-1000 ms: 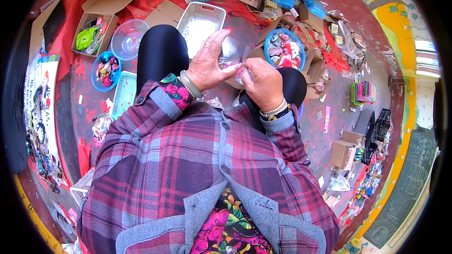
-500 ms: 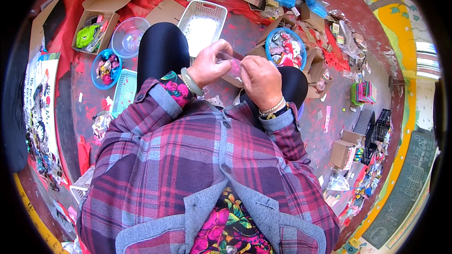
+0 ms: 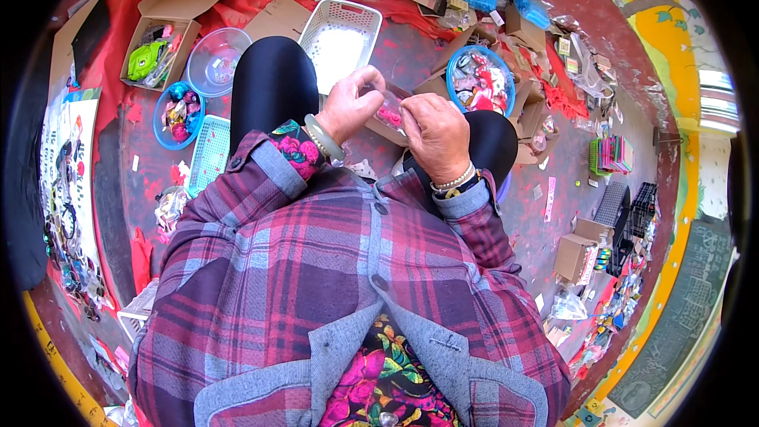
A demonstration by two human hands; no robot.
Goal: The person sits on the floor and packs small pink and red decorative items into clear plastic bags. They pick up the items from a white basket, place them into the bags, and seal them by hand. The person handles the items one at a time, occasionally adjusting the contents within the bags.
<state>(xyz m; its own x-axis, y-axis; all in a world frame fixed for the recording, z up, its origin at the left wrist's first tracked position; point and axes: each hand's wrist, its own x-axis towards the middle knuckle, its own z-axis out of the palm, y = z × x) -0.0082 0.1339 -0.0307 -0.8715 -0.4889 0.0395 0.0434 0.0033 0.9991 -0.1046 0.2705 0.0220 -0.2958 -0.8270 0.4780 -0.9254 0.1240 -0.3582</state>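
Note:
Between my hands, above my lap, is a small clear plastic bag (image 3: pixel 389 115) with something bright pink inside. My left hand (image 3: pixel 352 104) is closed on the bag's left side, thumb and fingers bent around it. My right hand (image 3: pixel 436 133) pinches its right edge between thumb and fingertips. The kind of pink item cannot be made out through the plastic. Just beyond my left hand stands a white perforated basket (image 3: pixel 373 24). Past my right hand sits a round blue basin (image 3: pixel 512 83) filled with red, white and pink small goods.
Leftward are a clear round bowl (image 3: pixel 217 51), a blue basin of shiny items (image 3: pixel 179 115), a turquoise basket (image 3: pixel 207 158) and an open cardboard box (image 3: pixel 190 35). To the right lie a small carton (image 3: pixel 571 259), black wire baskets (image 3: pixel 621 221) and a stack of colourful cards (image 3: pixel 615 155).
My hands have shifted slightly, with the right hand a little lower and the fingers apart from the left. More of the pink inside the bag shows between them.

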